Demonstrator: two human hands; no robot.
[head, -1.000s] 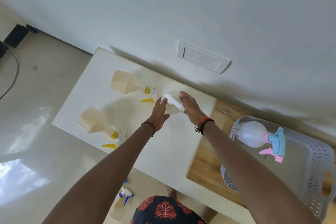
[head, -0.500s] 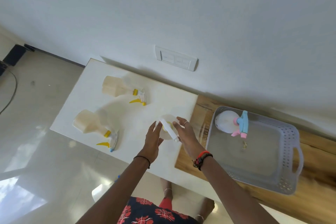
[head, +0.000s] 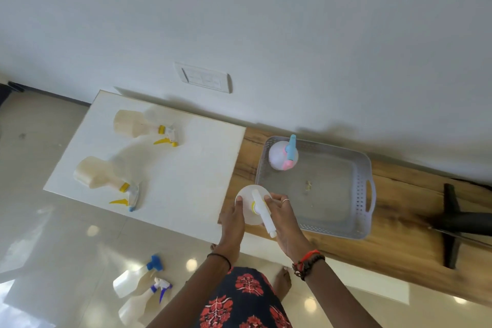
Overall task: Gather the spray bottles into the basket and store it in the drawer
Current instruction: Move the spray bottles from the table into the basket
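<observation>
A round white spray bottle (head: 249, 204) with a white nozzle and yellow collar is held upright between my left hand (head: 232, 217) and my right hand (head: 282, 217), just left of the grey perforated basket (head: 364, 194). Inside the basket, at its far left corner, stands a white bottle with a blue and pink sprayer (head: 282, 155). Two cream bottles with yellow triggers lie on the white tabletop, the far cream bottle (head: 138, 125) and the near cream bottle (head: 102, 177). Two more bottles with blue sprayers (head: 138, 290) lie on the floor.
The basket rests on a wooden shelf (head: 399, 242) along the white wall. A black stand (head: 452, 221) sits on the wood to the basket's right. A switch plate (head: 203, 78) is on the wall. The white table's (head: 170, 194) near edge borders glossy floor tiles.
Both hands have carried the round white bottle from the middle of the white table rightward and nearer, to the basket's left edge. The view has shifted right, showing the whole basket.
</observation>
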